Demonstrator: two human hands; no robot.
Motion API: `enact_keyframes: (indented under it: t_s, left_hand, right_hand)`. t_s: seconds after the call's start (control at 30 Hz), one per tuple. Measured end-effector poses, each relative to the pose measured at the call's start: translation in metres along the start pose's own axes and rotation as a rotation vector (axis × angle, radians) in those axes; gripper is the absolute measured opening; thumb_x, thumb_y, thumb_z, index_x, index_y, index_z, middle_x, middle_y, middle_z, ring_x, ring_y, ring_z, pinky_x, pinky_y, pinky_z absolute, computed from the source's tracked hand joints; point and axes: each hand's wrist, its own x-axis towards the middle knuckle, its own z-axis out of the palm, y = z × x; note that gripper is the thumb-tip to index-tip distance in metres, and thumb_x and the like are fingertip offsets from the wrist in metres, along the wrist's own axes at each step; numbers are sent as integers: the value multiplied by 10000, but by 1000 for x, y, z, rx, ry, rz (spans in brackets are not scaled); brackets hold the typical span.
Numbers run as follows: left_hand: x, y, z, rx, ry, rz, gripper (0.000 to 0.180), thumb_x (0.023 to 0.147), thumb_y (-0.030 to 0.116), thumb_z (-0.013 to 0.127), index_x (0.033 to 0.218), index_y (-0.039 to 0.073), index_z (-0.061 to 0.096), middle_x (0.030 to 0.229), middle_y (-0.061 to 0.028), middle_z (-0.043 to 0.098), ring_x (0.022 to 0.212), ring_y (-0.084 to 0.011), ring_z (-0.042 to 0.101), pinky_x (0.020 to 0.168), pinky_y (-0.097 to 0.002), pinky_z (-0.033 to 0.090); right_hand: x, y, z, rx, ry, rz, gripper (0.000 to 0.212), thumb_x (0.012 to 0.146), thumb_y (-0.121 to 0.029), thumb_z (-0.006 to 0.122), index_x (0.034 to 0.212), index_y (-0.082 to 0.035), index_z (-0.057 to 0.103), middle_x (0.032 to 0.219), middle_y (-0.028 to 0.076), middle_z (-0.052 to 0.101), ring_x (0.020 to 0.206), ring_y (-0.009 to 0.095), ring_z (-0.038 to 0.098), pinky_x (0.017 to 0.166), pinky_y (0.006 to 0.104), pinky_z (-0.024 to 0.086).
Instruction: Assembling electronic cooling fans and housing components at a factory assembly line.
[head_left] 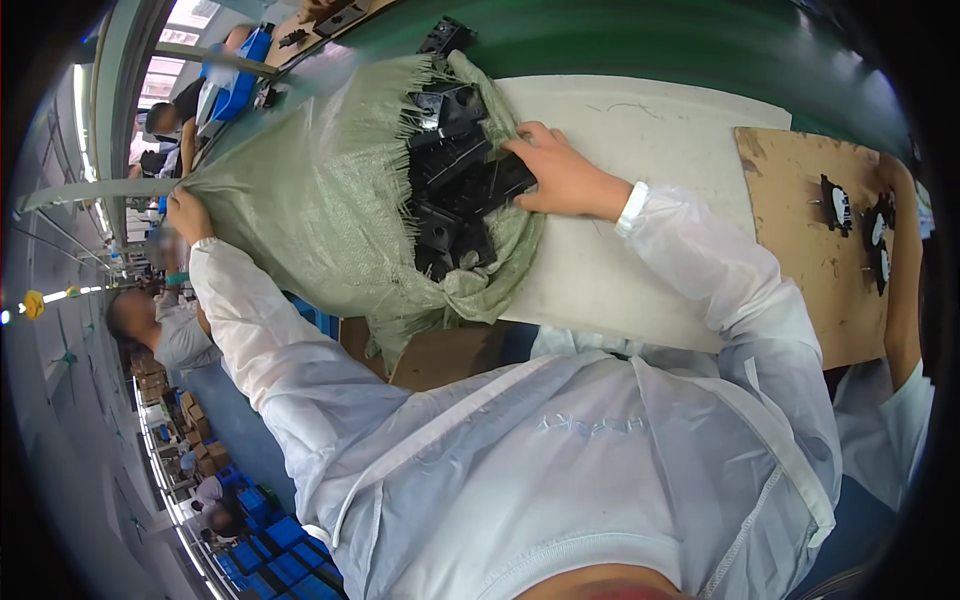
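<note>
A pale green woven sack [310, 170] lies on its side on the bench, its frayed mouth facing right. Several black plastic parts [450, 160] fill the mouth, and one more black part [446, 37] lies just beyond it. My left hand [188, 215] is closed on the gathered bottom corner of the sack, pulling the cloth taut. At the mouth, my right hand [570, 178] has its thumb and fingers around the end of a black plastic part [508, 182]. The sack's rim passes close to these fingers, and the palm side is hidden.
White sheeting [640, 260] covers the bench to the right, with green bench top [620, 40] behind. Another person's arm [903, 270] reaches over a brown board [790, 290] with small black-and-white assemblies [836, 205]. Blue bins [240, 85] and other people are at the left.
</note>
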Motion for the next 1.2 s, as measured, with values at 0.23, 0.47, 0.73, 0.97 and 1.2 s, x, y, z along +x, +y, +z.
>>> enact_keyframes:
  t_s: [0.23,0.47,0.73,0.97,1.2]
  left_hand:
    - [-128,79,12,794,-95,79,527,941,393,516,1217,-53,577,1100,-276,648,957,-459,612,877,-501,487]
    - [-341,266,4,11,-257,580,369,837,120,658,1193,33,614,1132,-163,633,969,-362,599,869,-432,480]
    - [-437,362,57,-410,-495,266,435,862,95,661,1272,-2,552,1170,-151,635,947,-289,635,845,-356,514]
    - [-464,452,102,-1240,-690,28,439,858,55,674,1274,-6,548,1129,-113,677,817,-220,663,778,-288,522]
    - [-505,561,133,-1009,-532,1321,298,793,39,753,1079,42,668,1055,-80,706,891,-198,687,834,-290,527]
  right_hand:
    - [9,5,-8,-186,-123,-40,572,729,-268,802,1197,-20,584,1336,188,458,1146,367,447,954,406,468]
    - [10,-15,-56,87,-245,177,515,714,-226,820,1136,-18,610,1202,150,578,1021,301,549,906,372,490]
    - [-54,-9,-105,470,-46,206,533,709,-120,811,1183,-19,589,1082,101,640,903,220,614,865,318,507]
    - [-148,-7,-137,746,416,251,485,844,-143,724,1277,-17,546,1171,130,659,974,208,632,875,327,520]
    - [-239,17,-168,1606,788,250,375,1011,-276,556,1299,-36,541,1183,155,667,957,194,649,822,296,531]
